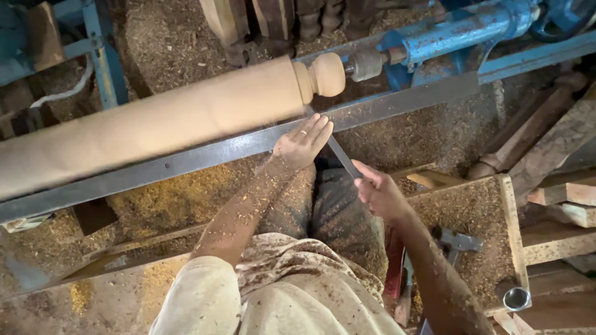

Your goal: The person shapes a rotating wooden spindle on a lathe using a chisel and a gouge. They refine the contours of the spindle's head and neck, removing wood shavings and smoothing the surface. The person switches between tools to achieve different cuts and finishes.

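A long pale wooden cylinder (155, 121) spins on a blue lathe (459, 31), its right end turned into a round knob (326, 74). A dark metal tool rest bar (205, 155) runs below it. My left hand (303, 142) lies flat on the bar, fingers pressing a long flat chisel (341, 156) whose tip meets the wood near the knob. My right hand (379, 192) is shut on the chisel's handle end, lower right of the bar.
Sawdust covers the floor and a wooden tray (509, 211) at right, which holds a hammer (456, 242) and a small metal cup (516, 298). Turned wooden legs (528, 133) and planks (568, 205) lie at right. Square blanks (230, 22) stand behind the lathe.
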